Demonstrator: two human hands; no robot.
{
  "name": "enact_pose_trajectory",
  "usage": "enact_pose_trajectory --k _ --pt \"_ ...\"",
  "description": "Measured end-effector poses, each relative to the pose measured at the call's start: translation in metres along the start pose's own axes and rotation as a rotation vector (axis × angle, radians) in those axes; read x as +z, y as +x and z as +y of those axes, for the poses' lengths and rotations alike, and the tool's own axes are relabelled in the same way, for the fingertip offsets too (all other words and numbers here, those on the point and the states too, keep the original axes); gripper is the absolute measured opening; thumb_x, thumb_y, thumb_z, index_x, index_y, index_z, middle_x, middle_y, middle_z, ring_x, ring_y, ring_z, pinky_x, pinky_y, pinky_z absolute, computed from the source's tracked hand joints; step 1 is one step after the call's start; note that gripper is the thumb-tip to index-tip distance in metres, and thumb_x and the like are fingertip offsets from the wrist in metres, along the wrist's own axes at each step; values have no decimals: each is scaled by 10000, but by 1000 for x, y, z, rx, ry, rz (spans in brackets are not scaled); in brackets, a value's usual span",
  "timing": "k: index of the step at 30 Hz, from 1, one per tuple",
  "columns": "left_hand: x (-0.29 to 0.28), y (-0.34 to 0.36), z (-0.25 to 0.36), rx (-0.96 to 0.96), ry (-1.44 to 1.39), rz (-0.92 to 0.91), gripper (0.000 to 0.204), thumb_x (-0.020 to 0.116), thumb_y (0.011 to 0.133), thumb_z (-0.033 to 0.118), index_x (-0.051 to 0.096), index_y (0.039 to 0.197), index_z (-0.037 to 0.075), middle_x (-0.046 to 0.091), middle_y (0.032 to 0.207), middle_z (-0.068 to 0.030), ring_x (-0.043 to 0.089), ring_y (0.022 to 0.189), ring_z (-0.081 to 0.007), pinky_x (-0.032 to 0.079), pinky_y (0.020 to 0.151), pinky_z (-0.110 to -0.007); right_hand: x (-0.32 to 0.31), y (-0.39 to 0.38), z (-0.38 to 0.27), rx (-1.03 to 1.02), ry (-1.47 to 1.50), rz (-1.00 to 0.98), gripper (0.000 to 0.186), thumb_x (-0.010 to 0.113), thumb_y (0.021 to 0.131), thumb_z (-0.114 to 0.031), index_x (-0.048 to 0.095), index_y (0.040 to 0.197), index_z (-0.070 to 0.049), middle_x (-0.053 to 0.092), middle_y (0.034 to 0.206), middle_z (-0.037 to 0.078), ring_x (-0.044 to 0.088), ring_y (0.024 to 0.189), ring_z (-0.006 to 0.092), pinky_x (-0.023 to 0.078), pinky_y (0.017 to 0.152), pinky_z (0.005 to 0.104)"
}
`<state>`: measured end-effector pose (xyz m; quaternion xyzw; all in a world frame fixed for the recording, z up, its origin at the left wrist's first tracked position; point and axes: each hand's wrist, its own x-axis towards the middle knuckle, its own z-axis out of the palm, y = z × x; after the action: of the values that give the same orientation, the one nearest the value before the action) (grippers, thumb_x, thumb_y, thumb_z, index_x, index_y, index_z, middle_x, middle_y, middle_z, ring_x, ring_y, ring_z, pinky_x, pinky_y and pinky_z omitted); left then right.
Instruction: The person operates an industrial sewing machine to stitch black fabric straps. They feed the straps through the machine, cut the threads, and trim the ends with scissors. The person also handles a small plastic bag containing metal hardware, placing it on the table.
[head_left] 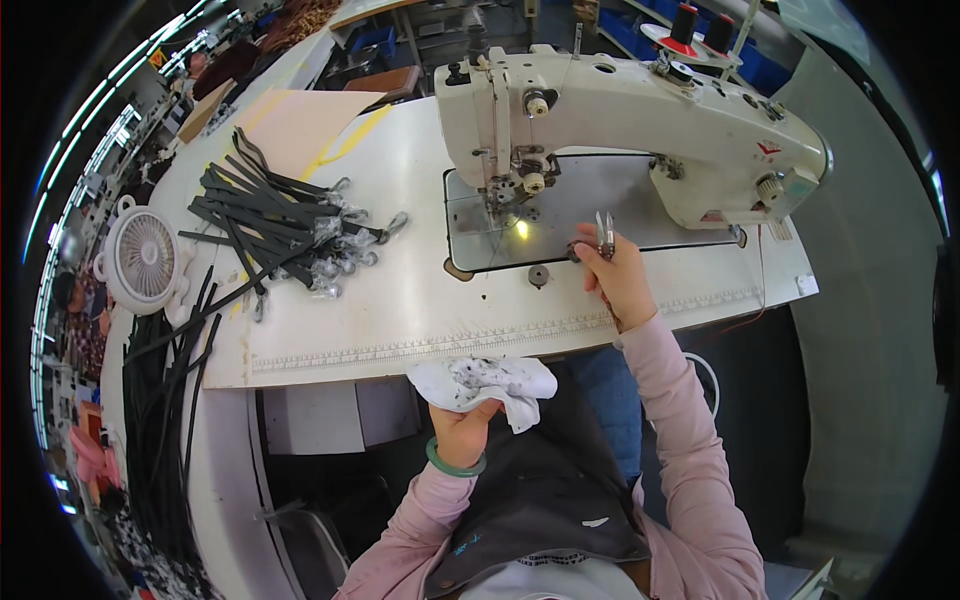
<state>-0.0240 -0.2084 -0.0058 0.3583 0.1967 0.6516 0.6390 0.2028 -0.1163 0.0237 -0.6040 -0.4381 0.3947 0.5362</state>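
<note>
My left hand (459,437), with a green bangle on the wrist, holds a crumpled white cloth (520,380) smudged with dark marks, just off the table's front edge. My right hand (627,285) is closed around a pair of thread snips (605,232), blades pointing away from me, over the front edge of the sewing machine's metal bed plate (590,200). A small dark piece shows by its fingertips, too small to name. Left of that hand, a small round metal part (539,276) lies on the table. The white sewing machine (620,95) stands behind, its lamp lit near the needle.
Black strips with clear plastic-wrapped ends (290,225) are heaped on the left of the table (400,310). More black strips (160,430) hang over the left edge beside a white fan (143,258). A ruler strip (480,333) runs along the front; thread spools (683,25) stand behind.
</note>
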Motion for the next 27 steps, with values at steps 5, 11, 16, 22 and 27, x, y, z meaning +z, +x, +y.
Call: enact_pose_trajectory --k 5,11,16,22,27 --pt "-38 -13 -22 -301 -140 42 649 706 722 42 340 1255 -9 495 1176 -124 516 1057 -234 420 910 -370 -5 -30 -6 -112 181 159 228 554 859 -133 580 1021 26 627 745 60 429 428 41 317 396 192" --pt "-9 4 -21 -515 -44 -173 671 711 705 62 353 1266 -19 513 1173 -128 539 1036 -241 443 882 -356 -2 -94 11 363 547 -438 340 517 903 -300 600 981 20 628 826 54 545 611 73 438 544 219" --pt "30 20 -12 -482 441 -336 201 553 850 45 570 1030 -42 637 762 -71 598 535 -125 466 490 -216 -35 -94 4 269 715 -270 365 511 902 -323 584 1014 16 618 888 45 575 745 90 460 635 233" --pt "44 21 -20 -317 786 -292 229 522 857 42 553 1069 -40 624 688 -65 559 469 -89 442 439 -208 -54 -106 4 176 451 -462 260 536 887 -209 582 1033 1 594 830 39 556 676 73 439 565 206" --pt "59 15 -33 -276 703 -319 271 510 855 30 526 1117 -39 626 688 -73 601 527 -103 473 486 -213 -37 -119 12 37 147 -256 121 619 761 -25 584 870 13 536 624 -18 434 538 48 359 452 228"
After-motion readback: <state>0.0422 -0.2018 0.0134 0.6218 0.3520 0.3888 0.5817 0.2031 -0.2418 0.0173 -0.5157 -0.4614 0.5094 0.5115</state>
